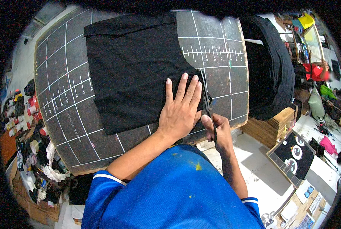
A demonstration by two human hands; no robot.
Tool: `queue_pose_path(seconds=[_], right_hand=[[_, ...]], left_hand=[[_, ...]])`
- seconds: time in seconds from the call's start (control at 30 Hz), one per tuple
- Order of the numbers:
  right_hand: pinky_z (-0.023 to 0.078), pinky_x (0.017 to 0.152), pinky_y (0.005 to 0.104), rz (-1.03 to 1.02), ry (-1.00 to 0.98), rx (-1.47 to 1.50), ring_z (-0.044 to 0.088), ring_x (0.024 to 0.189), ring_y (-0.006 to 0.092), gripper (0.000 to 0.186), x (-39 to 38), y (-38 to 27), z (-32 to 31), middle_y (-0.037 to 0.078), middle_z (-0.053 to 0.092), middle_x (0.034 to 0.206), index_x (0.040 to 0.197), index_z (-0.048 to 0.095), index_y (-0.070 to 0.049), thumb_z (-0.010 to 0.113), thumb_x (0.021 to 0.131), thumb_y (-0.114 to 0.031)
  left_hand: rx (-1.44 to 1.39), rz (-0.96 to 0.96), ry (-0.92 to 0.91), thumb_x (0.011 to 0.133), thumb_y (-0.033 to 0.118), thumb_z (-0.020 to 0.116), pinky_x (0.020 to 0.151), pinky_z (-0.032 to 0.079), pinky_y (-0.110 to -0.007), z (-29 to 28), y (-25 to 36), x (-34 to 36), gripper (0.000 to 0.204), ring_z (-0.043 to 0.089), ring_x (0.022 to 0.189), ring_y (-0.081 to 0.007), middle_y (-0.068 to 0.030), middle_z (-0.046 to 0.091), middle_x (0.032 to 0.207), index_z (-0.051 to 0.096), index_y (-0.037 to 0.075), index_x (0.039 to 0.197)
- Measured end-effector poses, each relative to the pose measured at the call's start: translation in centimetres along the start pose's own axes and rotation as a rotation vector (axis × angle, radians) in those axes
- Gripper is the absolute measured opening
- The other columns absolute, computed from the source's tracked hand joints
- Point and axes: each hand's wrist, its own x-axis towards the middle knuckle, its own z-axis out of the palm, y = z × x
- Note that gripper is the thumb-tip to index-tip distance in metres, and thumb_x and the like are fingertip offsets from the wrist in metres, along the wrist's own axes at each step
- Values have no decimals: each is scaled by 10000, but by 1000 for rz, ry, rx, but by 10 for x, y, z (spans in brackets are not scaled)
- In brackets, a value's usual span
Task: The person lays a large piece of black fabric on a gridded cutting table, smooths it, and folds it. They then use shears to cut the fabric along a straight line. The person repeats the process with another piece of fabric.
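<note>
A folded piece of black cloth (132,76) lies on a dark board (227,82) marked with a white grid. My left hand (181,108) presses flat on the cloth near its right edge, fingers stretched forward and slightly spread. In my right hand (220,129) is a pair of black-handled scissors (203,89), with my thumb and fingers around the handles. The blades point away from me along the cloth's right edge, just beside my left fingers. My left hand partly hides where blades and cloth meet, so I cannot tell how far apart the blades are.
A thick stack of black cloth (271,68) sits right of the board, above a stack of brown sheets (273,128). Red and white containers (31,108) crowd the left side. A person in red (315,71) is at the far right. A printed black panel (292,158) lies lower right.
</note>
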Motion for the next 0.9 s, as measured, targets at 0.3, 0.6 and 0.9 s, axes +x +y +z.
queue_pose_path(seconds=[0.3,0.6,0.9], right_hand=[[483,681,312,-81,-12,-105,582,773,83,518,14,-6,-2,9,701,822,913,740,7,820,995,-498],[454,644,288,-72,30,-117,561,739,77,558,6,-10,-1,-8,673,789,885,740,-5,837,970,-548],[365,532,284,-66,39,-47,502,612,52,546,10,6,-1,-34,594,668,770,683,-44,834,982,-523]], left_hand=[[97,9,-11,990,486,673,1331,91,-726,-1,0,0,877,168,1698,-428,-179,332,1796,433,-22,1662],[34,13,6,1051,581,508,1314,85,-752,2,-1,-1,872,174,1694,-440,-184,327,1797,437,-51,1647],[10,10,6,1004,497,638,1318,90,-746,1,-2,-1,881,175,1695,-432,-175,313,1804,410,-36,1667]])
